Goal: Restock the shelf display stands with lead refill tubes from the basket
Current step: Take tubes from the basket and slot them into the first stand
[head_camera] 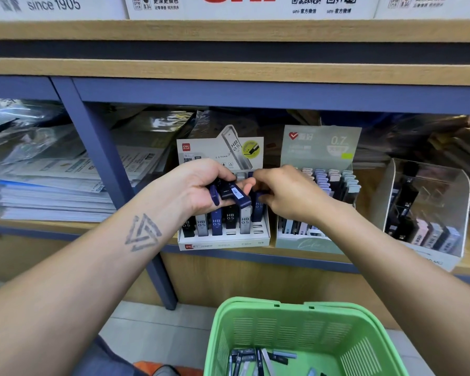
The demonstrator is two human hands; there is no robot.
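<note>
My left hand (201, 185) grips a bunch of dark blue and black lead refill tubes (232, 195) above the white HB 0.5 display stand (225, 241) on the shelf. My right hand (285, 196) is beside it, fingers curled around a blue tube (257, 210) at the stand's right side. Several black, grey and blue tubes stand upright in the stand's front slots. The green basket (228, 321) sits low in front of me, with several loose tubes (258, 360) on its bottom.
A pale green 0.7 stand (307, 244) with pastel tubes is right of the white one. A clear stand (461, 191) with more tubes is further right. Stacked papers (52, 191) fill the left compartment behind a blue upright post (101, 158).
</note>
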